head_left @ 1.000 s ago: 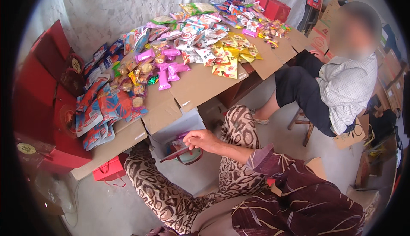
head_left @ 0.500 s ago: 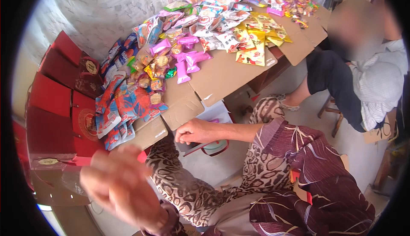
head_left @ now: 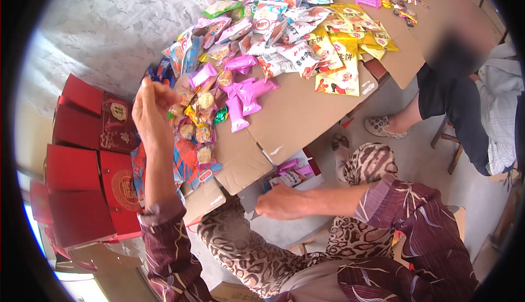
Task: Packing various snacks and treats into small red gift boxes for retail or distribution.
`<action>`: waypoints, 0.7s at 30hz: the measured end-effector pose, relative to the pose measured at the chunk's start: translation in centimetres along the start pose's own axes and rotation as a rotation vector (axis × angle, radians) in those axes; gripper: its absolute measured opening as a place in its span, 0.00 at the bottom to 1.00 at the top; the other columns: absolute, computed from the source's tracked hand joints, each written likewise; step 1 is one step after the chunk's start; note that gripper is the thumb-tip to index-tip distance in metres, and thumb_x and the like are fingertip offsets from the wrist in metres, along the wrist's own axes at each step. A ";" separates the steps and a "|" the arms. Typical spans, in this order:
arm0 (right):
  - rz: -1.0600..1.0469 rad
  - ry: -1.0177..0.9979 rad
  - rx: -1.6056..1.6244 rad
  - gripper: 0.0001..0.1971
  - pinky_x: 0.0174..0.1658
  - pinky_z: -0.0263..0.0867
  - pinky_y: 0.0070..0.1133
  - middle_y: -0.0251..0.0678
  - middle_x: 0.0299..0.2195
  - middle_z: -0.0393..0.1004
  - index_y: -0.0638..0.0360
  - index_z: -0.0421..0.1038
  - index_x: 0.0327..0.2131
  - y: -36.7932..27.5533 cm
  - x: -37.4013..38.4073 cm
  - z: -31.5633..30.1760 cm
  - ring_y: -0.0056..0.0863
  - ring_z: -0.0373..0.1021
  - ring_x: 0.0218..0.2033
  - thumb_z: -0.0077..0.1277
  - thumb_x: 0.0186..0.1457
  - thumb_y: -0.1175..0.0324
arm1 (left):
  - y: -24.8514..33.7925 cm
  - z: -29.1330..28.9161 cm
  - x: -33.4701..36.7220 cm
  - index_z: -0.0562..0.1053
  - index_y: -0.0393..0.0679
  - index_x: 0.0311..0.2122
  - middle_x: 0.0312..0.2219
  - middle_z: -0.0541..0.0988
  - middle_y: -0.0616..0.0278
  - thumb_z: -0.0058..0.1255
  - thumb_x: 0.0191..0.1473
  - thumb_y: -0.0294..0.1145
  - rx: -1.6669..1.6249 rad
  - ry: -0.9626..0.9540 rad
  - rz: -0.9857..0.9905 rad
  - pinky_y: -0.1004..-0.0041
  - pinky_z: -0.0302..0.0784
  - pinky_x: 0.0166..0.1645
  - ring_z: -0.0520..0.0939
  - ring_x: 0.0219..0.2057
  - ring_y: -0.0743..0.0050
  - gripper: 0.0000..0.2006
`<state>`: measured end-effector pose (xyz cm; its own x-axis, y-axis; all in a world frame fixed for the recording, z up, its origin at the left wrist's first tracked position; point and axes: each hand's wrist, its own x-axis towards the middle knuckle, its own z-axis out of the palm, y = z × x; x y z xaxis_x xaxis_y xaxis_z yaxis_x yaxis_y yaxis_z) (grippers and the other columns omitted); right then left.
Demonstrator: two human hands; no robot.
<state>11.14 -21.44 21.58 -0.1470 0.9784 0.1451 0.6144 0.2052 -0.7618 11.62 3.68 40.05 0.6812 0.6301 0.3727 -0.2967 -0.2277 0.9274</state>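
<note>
My left hand (head_left: 155,110) is raised over the left end of the snack pile, fingers bent and apart, with nothing visible in them. Just beyond its fingertips lie dark blue packets (head_left: 159,70). Close by are small round wrapped cakes (head_left: 204,102) and pink-wrapped bars (head_left: 236,113). Blue-and-red packets (head_left: 188,160) lie beside my left wrist. Below the table's front edge, my right hand (head_left: 281,202) is closed at an open box (head_left: 313,181) with pink packets inside. Its fingers are turned away, so anything in them is hidden.
Red gift boxes (head_left: 81,192) stand stacked at the left. Flattened cardboard (head_left: 298,108) covers the table. White packets (head_left: 295,56) and yellow packets (head_left: 339,77) are heaped farther back. Another person in black trousers (head_left: 451,105) sits at the right.
My left hand has moved up and forward from low at the left to the blue packets. My right hand stays low by the open box, while the whole view has shifted.
</note>
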 end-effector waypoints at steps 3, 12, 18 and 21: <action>-0.090 -0.046 -0.083 0.08 0.28 0.68 0.38 0.45 0.20 0.72 0.61 0.69 0.22 0.5 -1.2 1.3 0.47 0.73 0.25 0.44 0.50 0.69 | -2.1 1.7 4.1 0.74 0.40 0.35 0.31 0.78 0.61 0.42 0.64 0.41 0.140 0.010 -0.068 0.72 0.74 0.41 0.78 0.32 0.75 0.15; -0.138 -0.081 -0.200 0.06 0.29 0.65 0.28 0.35 0.25 0.69 0.56 0.66 0.27 0.4 -2.2 0.9 0.32 0.71 0.26 0.49 0.51 0.66 | -12.1 5.0 16.5 0.72 0.42 0.49 0.48 0.73 0.50 0.54 0.53 0.35 0.755 -0.126 0.139 0.68 0.74 0.47 0.80 0.43 0.60 0.18; -0.141 0.006 -0.188 0.05 0.30 0.62 0.23 0.30 0.25 0.66 0.56 0.66 0.29 -0.9 -3.1 -2.1 0.25 0.70 0.29 0.47 0.51 0.66 | -15.6 5.5 21.3 0.65 0.51 0.59 0.61 0.61 0.49 0.51 0.45 0.17 1.445 -0.262 0.556 0.59 0.68 0.57 0.68 0.57 0.45 0.32; -0.151 0.019 -0.169 0.06 0.30 0.62 0.23 0.30 0.25 0.66 0.57 0.66 0.30 -1.3 -3.5 -3.7 0.25 0.70 0.29 0.47 0.51 0.67 | -17.7 4.2 24.5 0.62 0.53 0.61 0.61 0.60 0.49 0.52 0.44 0.17 1.589 -0.307 0.499 0.59 0.68 0.57 0.67 0.58 0.46 0.36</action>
<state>13.74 -25.09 24.44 -0.2335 0.9361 0.2630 0.7082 0.3491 -0.6137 36.37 20.06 32.96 0.8876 0.1585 0.4324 0.2791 -0.9320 -0.2313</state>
